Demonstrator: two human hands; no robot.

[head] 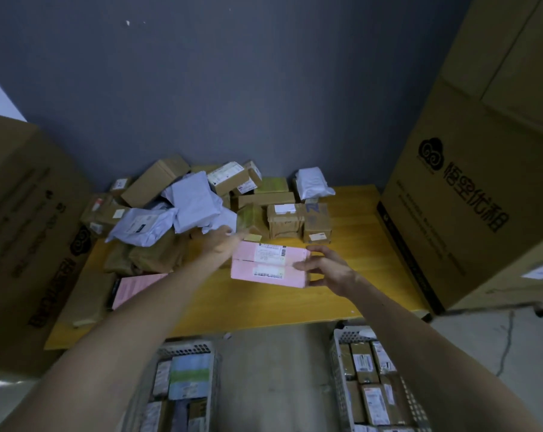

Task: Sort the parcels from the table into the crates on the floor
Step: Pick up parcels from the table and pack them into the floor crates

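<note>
Yellow table [357, 291]: left hand [220, 244], right hand [329, 269] hold flat pink box [264, 266] (labelled).

"悟空优租" on right carton [476, 194], pink parcel [268, 266] labels unreadable
</note>
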